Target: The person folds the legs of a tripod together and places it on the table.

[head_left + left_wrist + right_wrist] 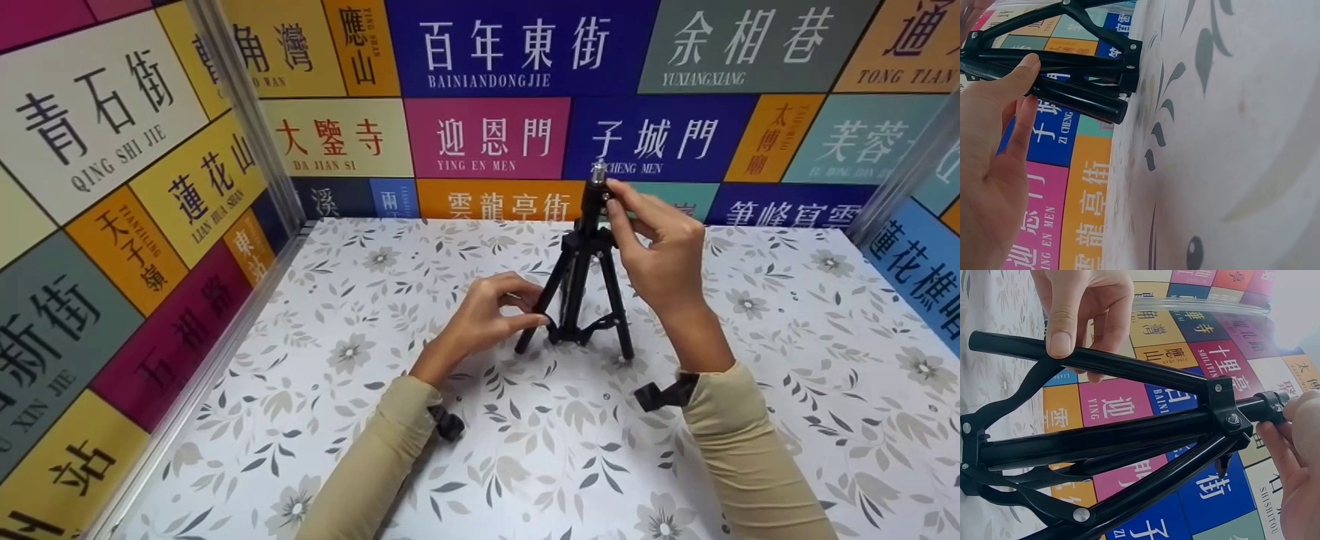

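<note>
A small black tripod (574, 292) stands upright with its legs spread and a silver screw tip (599, 171) on top. My left hand (499, 311) pinches one of its legs (1078, 101) low down between thumb and fingers. Up at the top, my right hand (660, 240) pinches the collar (1273, 405) below the screw tip, thumb against fingers. The right wrist view shows the leg braces (1022, 385) folded out between the legs and the centre column (1100, 436).
White floral cloth (352, 397) covers the table. Panels with street names (487, 139) stand behind it and along both sides. A black strap mount (664, 394) sits at my right cuff, another (448, 425) at my left.
</note>
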### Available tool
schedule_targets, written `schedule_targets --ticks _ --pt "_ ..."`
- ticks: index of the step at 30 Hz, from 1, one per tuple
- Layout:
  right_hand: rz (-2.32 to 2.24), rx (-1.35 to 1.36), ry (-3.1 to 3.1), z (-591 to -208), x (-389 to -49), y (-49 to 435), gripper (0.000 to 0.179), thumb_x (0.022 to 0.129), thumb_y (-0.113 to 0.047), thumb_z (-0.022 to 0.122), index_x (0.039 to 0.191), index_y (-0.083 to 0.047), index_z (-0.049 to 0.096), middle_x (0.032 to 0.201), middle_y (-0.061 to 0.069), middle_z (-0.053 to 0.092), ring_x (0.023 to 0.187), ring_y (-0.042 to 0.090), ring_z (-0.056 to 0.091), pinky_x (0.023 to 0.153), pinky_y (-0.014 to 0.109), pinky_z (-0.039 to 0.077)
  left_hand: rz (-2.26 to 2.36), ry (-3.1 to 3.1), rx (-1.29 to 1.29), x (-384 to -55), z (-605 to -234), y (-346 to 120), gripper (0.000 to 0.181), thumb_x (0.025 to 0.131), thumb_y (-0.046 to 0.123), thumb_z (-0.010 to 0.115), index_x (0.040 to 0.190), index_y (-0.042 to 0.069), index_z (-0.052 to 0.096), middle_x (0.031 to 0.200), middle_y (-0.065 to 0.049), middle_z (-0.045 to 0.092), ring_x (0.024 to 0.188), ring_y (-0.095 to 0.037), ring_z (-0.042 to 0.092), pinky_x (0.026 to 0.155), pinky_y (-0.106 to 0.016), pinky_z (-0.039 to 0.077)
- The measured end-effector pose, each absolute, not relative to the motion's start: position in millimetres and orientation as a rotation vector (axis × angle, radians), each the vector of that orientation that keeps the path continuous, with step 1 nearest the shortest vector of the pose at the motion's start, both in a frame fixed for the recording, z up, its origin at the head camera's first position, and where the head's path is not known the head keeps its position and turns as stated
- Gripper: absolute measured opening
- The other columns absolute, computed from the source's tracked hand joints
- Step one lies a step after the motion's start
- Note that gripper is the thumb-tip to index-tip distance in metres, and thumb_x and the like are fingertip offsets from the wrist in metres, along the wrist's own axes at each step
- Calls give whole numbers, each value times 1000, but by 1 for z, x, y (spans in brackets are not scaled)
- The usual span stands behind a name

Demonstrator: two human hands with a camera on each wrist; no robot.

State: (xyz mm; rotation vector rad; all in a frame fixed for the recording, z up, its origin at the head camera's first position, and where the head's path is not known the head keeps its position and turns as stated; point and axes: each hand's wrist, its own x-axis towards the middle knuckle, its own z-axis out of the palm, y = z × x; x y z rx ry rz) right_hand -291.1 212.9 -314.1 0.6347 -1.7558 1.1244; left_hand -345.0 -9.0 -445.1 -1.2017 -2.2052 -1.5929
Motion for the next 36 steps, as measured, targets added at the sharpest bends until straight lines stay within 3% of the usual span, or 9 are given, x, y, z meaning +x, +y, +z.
schedule_targets --ticks 24,28,34,36 --pt "1075 603 -1786 -315 -292 215 27 93 1 68 119 -3 74 109 13 76 98 22 75 81 21 61 -1538 -2172 -1176 -343 -447 -1 31 81 13 85 109 6 73 101 -6 70 88 -13 71 86 -21 61" --pt "1059 597 -1790 -319 -296 217 27 93 -1 68 119 -4 74 108 11 77 98 20 75 81 20 61 -1539 -2157 -1156 -343 -448 1 32 80 10 85 109 5 73 101 -9 70 87 -18 71 85 -23 62" --pt "1055 602 -1794 -329 -311 225 28 95 -10 69 122 -14 74 111 2 77 99 14 74 80 20 61 -1565 -2092 -1159 -332 -439 4 32 79 -1 83 107 -6 71 99 -21 68 86 -33 72 83 -37 64" --pt "1059 603 -1796 -330 -312 226 28 95 -11 69 122 -16 74 111 1 77 99 13 74 79 20 62 -1554 -2090 -1162 -332 -439 3 31 80 1 82 108 -5 72 100 -19 69 87 -30 72 84 -35 64"
